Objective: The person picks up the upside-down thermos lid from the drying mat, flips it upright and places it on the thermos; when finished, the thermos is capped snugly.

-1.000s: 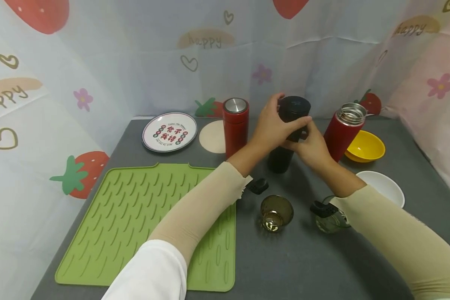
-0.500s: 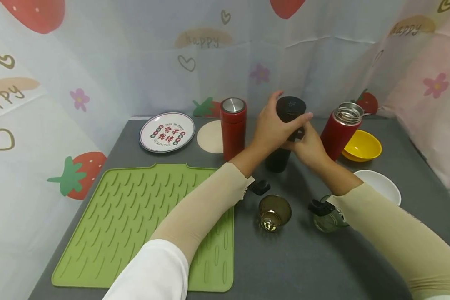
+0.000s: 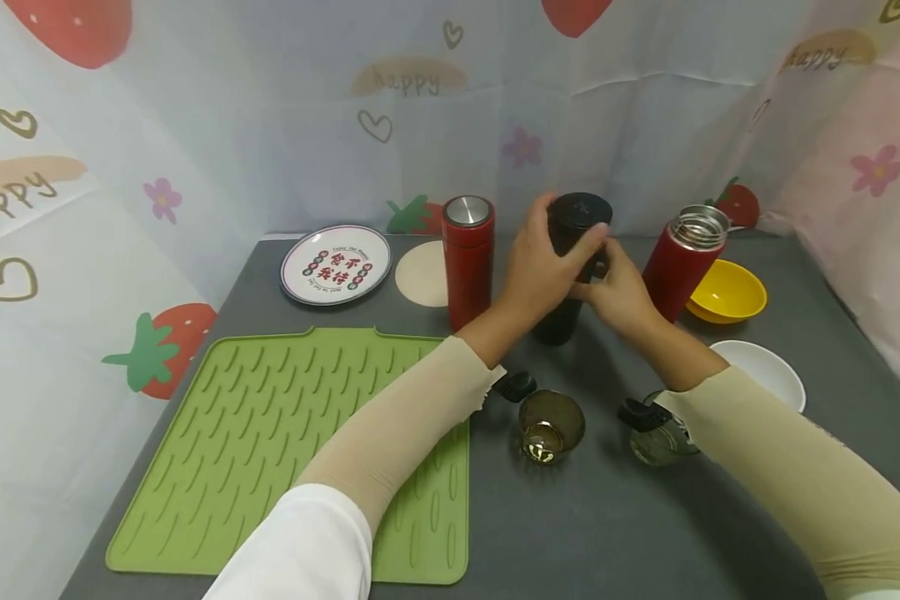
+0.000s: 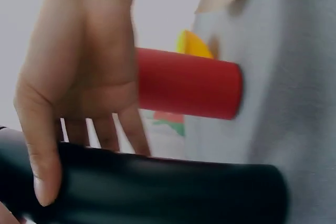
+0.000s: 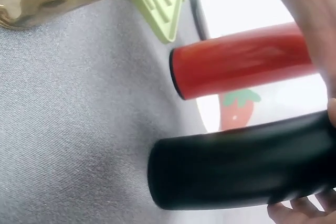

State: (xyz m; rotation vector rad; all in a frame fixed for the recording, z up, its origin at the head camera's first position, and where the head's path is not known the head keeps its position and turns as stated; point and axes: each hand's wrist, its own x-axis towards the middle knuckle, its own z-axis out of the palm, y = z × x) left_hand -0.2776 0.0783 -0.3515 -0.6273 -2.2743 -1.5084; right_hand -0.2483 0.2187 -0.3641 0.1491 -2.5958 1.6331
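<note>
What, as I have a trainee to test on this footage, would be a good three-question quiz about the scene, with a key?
1. Multiple choice: which thing do the left hand and the right hand both hold?
A) the brown glass
B) the black flask
C) the white dish
2. True or false: the red flask next to the yellow bowl has an uncovered mouth.
3. Fill in the colour: the printed plate lies beyond the far edge of the ____ mat.

Key: 1. B; 2. True; 3. green.
</note>
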